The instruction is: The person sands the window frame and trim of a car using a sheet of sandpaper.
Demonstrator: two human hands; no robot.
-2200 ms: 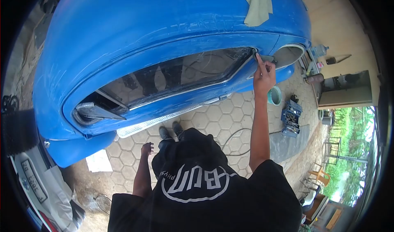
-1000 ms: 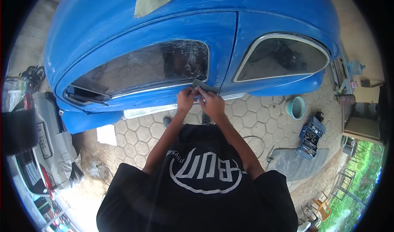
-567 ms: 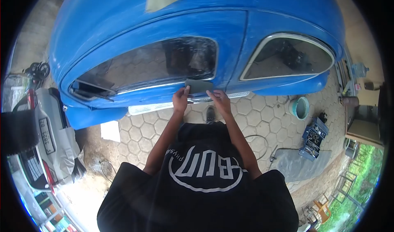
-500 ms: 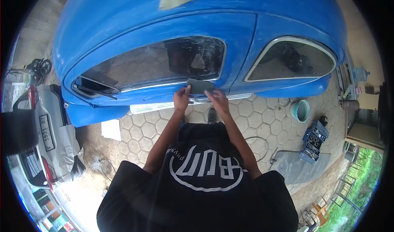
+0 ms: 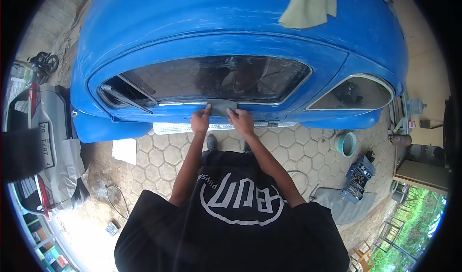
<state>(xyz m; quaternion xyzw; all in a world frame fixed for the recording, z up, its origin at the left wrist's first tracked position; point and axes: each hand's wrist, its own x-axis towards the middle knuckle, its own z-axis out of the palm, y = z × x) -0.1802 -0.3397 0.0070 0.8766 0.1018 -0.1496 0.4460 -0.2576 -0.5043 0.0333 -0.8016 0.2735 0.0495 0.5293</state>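
My left hand (image 5: 199,120) and my right hand (image 5: 242,121) pinch a small dark grey sheet of sandpaper (image 5: 222,107) between them, the left at its left end and the right near its right end. The sandpaper lies against the blue car door (image 5: 178,112), just under the lower edge of the side window (image 5: 211,79). Both thumbs are on its near face; the other fingers are partly hidden. Pale scuffs mark the blue paint. A greenish-grey cloth (image 5: 308,5) drapes over the roof (image 5: 202,12).
Below the door runs a light running board (image 5: 178,127). Right on the hexagonal paving stand a green bucket (image 5: 347,144) and an open blue toolbox (image 5: 358,177) by a grey mat (image 5: 346,207). A silver car (image 5: 57,127) stands left, near a white sheet (image 5: 124,151).
My hands and the sandpaper have moved left along the door, toward the middle of the window's lower edge. The whole view has shifted, so the cloth appears farther right.
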